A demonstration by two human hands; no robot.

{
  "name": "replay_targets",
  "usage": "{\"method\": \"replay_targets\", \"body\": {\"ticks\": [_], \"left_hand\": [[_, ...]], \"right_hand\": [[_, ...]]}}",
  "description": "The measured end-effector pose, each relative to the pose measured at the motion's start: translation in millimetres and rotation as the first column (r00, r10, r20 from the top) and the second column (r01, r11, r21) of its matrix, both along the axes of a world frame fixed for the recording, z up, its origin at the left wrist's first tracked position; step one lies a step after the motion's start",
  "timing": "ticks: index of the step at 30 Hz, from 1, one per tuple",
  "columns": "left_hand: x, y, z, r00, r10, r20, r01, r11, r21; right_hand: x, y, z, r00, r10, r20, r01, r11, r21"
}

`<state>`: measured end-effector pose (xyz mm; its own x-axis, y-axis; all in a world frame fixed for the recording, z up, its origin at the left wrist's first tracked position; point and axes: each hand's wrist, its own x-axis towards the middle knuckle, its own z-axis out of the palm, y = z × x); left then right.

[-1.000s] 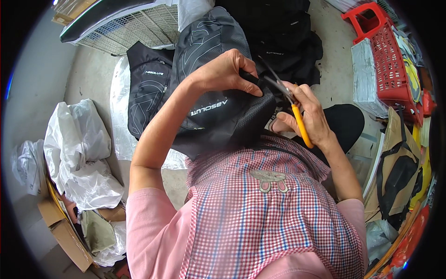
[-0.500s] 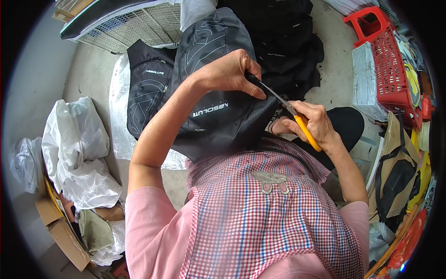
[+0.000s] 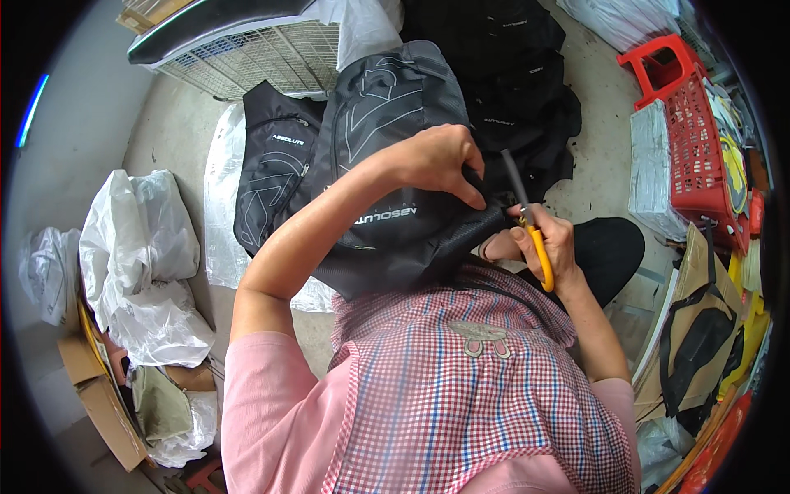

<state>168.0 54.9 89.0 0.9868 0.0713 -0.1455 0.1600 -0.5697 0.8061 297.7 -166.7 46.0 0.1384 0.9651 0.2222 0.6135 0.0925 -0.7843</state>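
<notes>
Across my lap lies a black backpack (image 3: pixel 387 123) with grey line patterns and pale lettering on its front. My left hand (image 3: pixel 440 163) pinches a black edge of it near its right side, thumb and fingers closed on the fabric. My right hand (image 3: pixel 547 247) grips the yellow-orange handles of a pair of scissors (image 3: pixel 539 257). The blades point up and away, slightly blurred, just right of the backpack and apart from my left hand. A second black bag piece (image 3: pixel 276 165) with a zip and similar lines lies to the left of the backpack.
Black fabric pieces (image 3: pixel 510 99) are heaped at the far side. A wire crate (image 3: pixel 255 62) stands far left, with white plastic bags (image 3: pixel 140 255) at left. On the right are a red plastic basket (image 3: pixel 691 140), a red stool (image 3: pixel 658 66) and a cardboard piece (image 3: pixel 699 321).
The scissors have come away from the edge by my left hand and turned more upright. Both hands appear lower in the picture, and the view has shifted slightly.
</notes>
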Motion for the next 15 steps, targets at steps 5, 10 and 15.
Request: {"method": "replay_targets", "body": {"ticks": [5, 10, 15], "left_hand": [[44.9, 13.0, -11.1, 0.962, -0.023, 0.274, 0.035, 0.999, -0.039], [53.7, 161.9, -67.8, 0.812, 0.442, 0.382, -0.563, 0.765, 0.312], [-6.9, 188.1, -108.8, 0.873, 0.409, -0.264, -0.449, 0.886, -0.113]], "right_hand": [[-20.8, 13.9, -4.3, 0.532, -0.331, -0.780, 0.219, 0.943, -0.251], [-23.2, 9.3, -23.6, 0.718, -0.359, -0.596, 0.207, 0.928, -0.309], [4.9, 9.4, 8.4, 0.538, -0.425, -0.728, 0.232, 0.905, -0.357]]}}
